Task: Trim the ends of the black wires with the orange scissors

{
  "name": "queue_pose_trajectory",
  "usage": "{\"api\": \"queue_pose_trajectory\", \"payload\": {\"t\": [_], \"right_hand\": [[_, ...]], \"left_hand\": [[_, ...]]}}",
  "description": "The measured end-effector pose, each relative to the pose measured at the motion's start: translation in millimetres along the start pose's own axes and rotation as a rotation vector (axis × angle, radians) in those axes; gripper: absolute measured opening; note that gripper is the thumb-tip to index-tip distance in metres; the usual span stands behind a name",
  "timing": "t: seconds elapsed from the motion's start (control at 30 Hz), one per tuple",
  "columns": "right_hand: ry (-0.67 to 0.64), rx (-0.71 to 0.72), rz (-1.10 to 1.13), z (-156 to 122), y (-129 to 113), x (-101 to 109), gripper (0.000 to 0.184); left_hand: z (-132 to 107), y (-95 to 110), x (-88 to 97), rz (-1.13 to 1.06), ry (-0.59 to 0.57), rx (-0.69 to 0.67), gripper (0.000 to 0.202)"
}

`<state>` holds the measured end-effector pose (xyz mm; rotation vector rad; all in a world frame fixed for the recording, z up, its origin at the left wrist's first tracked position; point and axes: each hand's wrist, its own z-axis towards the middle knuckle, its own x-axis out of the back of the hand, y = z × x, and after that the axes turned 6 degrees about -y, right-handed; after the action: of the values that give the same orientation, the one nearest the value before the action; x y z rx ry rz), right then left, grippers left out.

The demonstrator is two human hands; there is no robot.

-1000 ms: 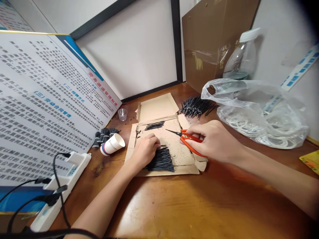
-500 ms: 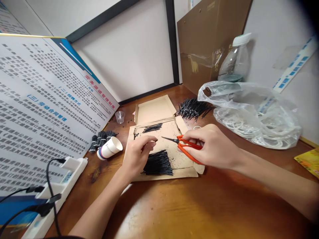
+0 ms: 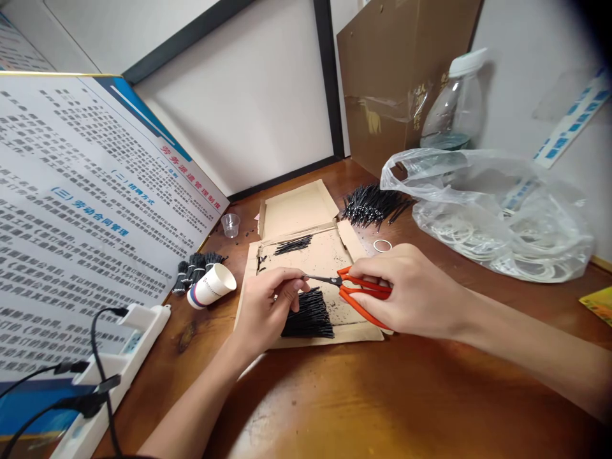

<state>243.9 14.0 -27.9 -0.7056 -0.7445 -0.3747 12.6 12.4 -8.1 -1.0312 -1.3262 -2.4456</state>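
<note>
left hand point(image 3: 265, 309): fingers pinched on one wire point(image 3: 287, 273), above pile point(image 3: 308, 315).
right hand point(image 3: 411, 293): closed around red snips point(image 3: 356, 292); blade tips at left fingertips.
pile: black wires on cardboard point(image 3: 296, 207).
cup point(image 3: 213, 285): on its side, left of cardboard.

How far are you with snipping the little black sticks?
A small batch lies apart on the cardboard, perhaps finished. The right hand holds red scissors at what the left hand pinches, seemingly one strand. The pile beside it and a bigger heap look untouched.
</note>
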Motion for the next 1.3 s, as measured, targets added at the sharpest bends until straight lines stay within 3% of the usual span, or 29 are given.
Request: {"api": "queue_pose_trajectory", "payload": {"t": [0.7, 1.0, 1.3], "right_hand": [[-0.025, -0.009, 0.027, -0.3, -4.7, 1.1, 0.022], [-0.033, 0.008, -0.026, -1.9, -3.9, 0.3, 0.022], [0.036, 0.068, -0.058, -2.0, -3.9, 3.8, 0.029]], "left_hand": [[-1.6, 5.6, -2.0, -0.062, 0.046, 0.027, 0.011], [-4.1, 0.3, -1.0, 0.033, 0.044, 0.029, 0.012], [-4.6, 2.8, -0.7, 0.033, 0.044, 0.007, 0.012]]}}
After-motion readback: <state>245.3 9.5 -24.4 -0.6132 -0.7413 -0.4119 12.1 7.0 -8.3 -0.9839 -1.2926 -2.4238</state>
